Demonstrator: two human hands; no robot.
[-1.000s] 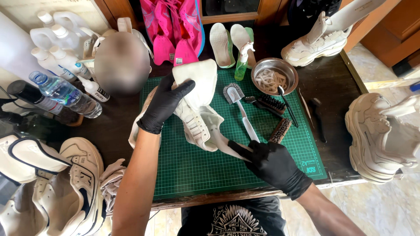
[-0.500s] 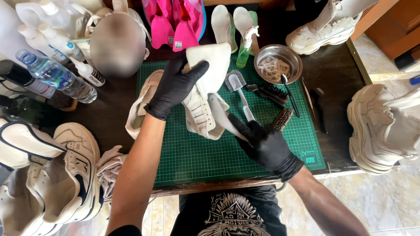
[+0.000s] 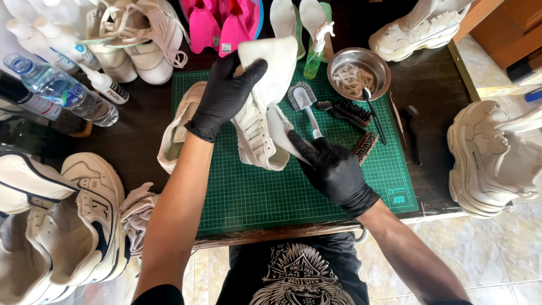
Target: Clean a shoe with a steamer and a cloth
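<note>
Moved since the earlier frames: left hand (image 3: 226,93), black-gloved, has shifted up the mat with the cloth; right hand (image 3: 333,169) has drawn in toward the shoe's toe.

Item: white shoe (image 3: 257,135), one, lying on the green cutting mat (image 3: 259,197), roughly centre-left, partly under the cloth.
Handling, judged: light, upper soft and yielding, sole stiffer; likely damp and a little slippery under gloves. Best grasped at the sole edge or heel, not by the loose upper.

Item: white cloth (image 3: 274,68), one, soft and limp, pinched in the left hand, which is closed on it above the shoe.

Right hand: curled at the shoe's toe end, touching it; whether it grips the shoe or a fold of cloth cannot be told.

Item: second pale shoe (image 3: 178,130), one, on the mat's left edge.
Item: brushes, three: white-handled brush (image 3: 305,99), dark brush (image 3: 347,110), brown brush (image 3: 366,146), all on the mat's right half.
Item: steel bowl (image 3: 358,73), one, holding pale laces.
Item: green spray bottle (image 3: 316,51), one, beside the bowl.
Item: water bottle (image 3: 62,90), one, clear, left of the mat.
Item: pink shoe trees (image 3: 217,25), two, top centre.
Item: chunky white sneakers (image 3: 491,158), at least two, at the right.
</note>
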